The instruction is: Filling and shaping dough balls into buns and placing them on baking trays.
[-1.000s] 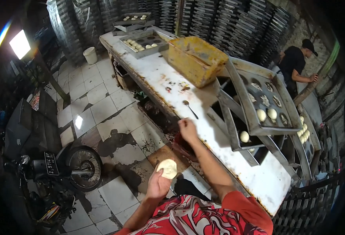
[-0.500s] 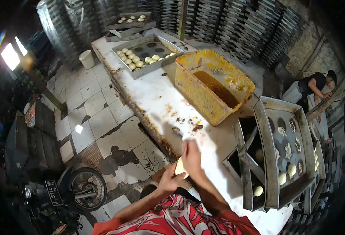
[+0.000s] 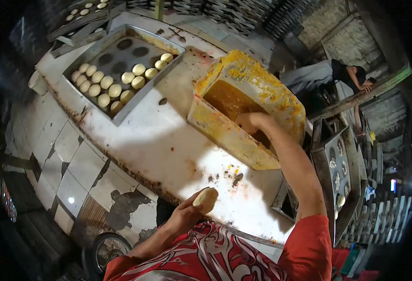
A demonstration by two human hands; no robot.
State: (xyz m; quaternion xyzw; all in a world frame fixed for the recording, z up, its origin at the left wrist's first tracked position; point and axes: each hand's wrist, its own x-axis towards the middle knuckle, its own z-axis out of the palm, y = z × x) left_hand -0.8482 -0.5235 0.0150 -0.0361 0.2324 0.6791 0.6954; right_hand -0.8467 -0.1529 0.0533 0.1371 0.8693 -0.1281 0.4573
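My left hand [image 3: 182, 218] grips a pale, flattened piece of dough [image 3: 206, 200] over the table's near edge. Deep inside a yellow-crusted rectangular tub [image 3: 227, 136], my right hand [image 3: 251, 122] reaches down to an amber-brown filling [image 3: 228, 99]. Its fingertips are hidden against the filling, so what they hold does not show. Left of the tub, a metal tray [image 3: 152, 89] bears several round dough balls [image 3: 106, 82] in its near-left and right parts. Dark round patches mark the rest of its bottom.
The white table [image 3: 135, 140] has dark crumbs [image 3: 237, 179] near the tub. Stacked metal trays [image 3: 317, 159] stand at the right. A motorbike wheel [image 3: 107, 250] is on the tiled floor at lower left. Another person [image 3: 348, 75] leans at a wooden beam [image 3: 369, 97] far right.
My right hand has left the dough and moved forward into the tub. The dough stays in my left hand. The view has swung, bringing the tray of dough balls closer.
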